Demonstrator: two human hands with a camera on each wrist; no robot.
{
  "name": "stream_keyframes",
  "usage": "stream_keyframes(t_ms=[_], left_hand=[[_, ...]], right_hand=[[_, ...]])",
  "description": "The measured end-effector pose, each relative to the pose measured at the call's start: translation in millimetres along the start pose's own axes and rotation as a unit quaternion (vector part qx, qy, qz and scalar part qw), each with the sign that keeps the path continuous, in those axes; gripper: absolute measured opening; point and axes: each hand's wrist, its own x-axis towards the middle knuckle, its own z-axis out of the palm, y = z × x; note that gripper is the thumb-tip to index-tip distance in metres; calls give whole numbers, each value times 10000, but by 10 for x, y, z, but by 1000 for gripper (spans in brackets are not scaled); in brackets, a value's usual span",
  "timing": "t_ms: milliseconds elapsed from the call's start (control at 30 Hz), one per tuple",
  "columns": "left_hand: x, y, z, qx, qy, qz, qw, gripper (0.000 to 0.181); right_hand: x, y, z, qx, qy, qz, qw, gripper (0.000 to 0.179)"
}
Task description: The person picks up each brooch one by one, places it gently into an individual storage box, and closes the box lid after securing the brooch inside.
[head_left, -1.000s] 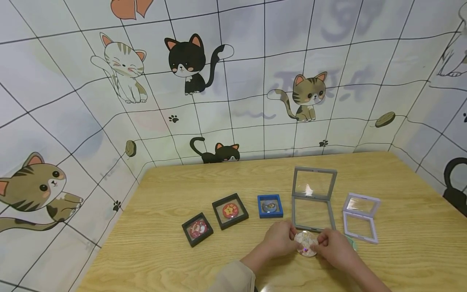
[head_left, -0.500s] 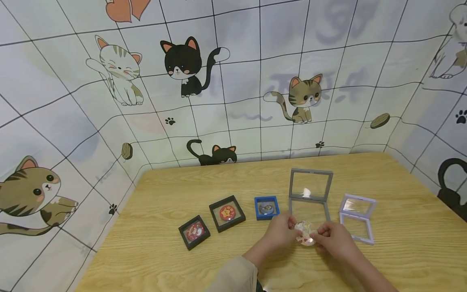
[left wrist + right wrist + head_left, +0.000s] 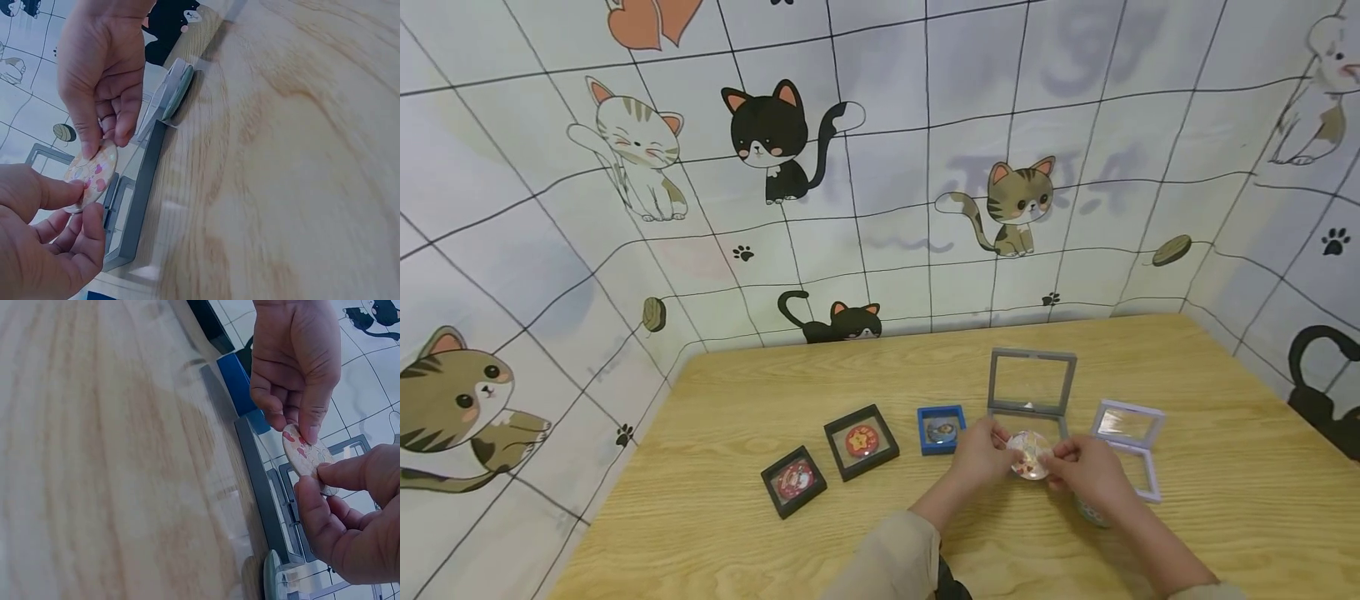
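Note:
A thin round badge [image 3: 1028, 455], white with pink and red marks, is held above the table between both hands. My left hand [image 3: 979, 458] pinches its left edge with thumb and fingers. On the opposite edge, my right hand [image 3: 1093, 475] does the same. Just beyond and beneath the badge stands a grey display frame [image 3: 140, 200], its two clear-windowed halves spread apart and the rear half raised. The hands and badge cover part of its near half. In the right wrist view the badge [image 3: 306, 456] is tilted, apart from the frame.
A pale purple frame [image 3: 1153, 479] stands unfolded at the right. A green round badge [image 3: 1092, 512] lies partly behind the right forearm. To the left are a blue frame [image 3: 940, 451] and two black frames [image 3: 872, 467], each enclosing a badge. A cat-printed wall covering [image 3: 895, 183] borders the table.
Both hands have carried the badge away from the table's near side, up to the grey frame's near half. The green badge shows again by the right forearm. The view has shifted slightly.

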Motion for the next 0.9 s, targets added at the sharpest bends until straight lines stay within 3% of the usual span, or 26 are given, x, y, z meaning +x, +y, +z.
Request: stream_keyframes(t_ms=[133, 467, 900], left_hand=[[69, -9, 59, -108, 247, -24, 9996, 20], [162, 45, 110, 208, 820, 101, 9964, 21], [222, 26, 185, 379, 785, 142, 9961, 18]], right_hand=[[56, -2, -18, 208, 13, 13, 9998, 25], [162, -13, -14, 535, 119, -131, 9984, 23], [254, 65, 13, 415, 297, -79, 9987, 19]])
